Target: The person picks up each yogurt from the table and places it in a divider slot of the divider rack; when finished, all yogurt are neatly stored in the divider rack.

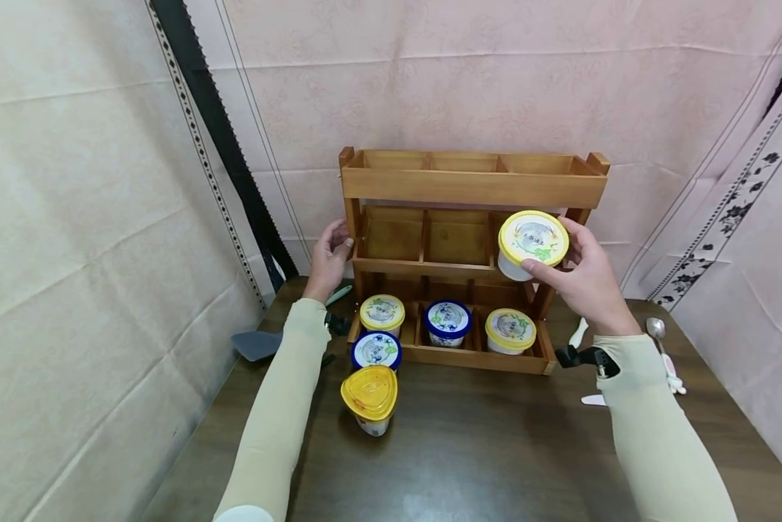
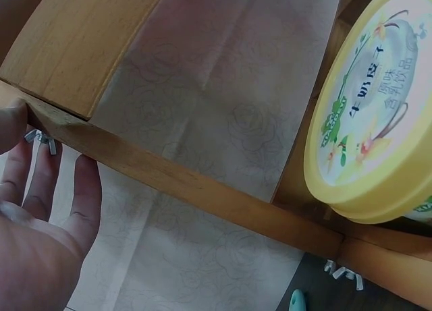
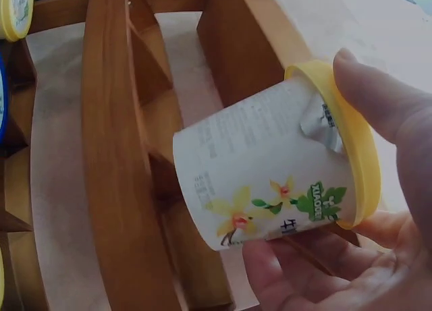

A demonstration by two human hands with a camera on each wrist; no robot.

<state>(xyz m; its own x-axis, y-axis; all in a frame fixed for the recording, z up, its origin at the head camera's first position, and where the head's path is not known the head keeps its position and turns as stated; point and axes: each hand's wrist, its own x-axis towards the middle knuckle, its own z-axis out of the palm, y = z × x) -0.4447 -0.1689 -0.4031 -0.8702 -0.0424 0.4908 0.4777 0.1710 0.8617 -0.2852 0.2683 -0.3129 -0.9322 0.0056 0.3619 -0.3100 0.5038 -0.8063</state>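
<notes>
One yellow-lidded cup (image 1: 528,243) pinched in your right fingers (image 1: 543,272); left fingers (image 2: 86,193) grip the rack (image 1: 430,267) at nine o'clock. Probably mid-shelving; next likely calls for lowering, middle tier (image 1: 458,235), three o'clock.

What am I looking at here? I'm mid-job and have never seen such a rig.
There is no machine: a person works bare-handed, so each grip is a hand. The wide picture comes from a camera worn on the head; the close ones come from the left and right wrists. On the table stands a wooden rack with three lidded tubs in its bottom tier. In front are a blue-lidded tub and a yellow-lidded tub; a spatula lies to its left, a spoon to its right. The right grip holds a yellow-topped white tub in front of the middle tier; the left grip holds the rack's side post.
</notes>
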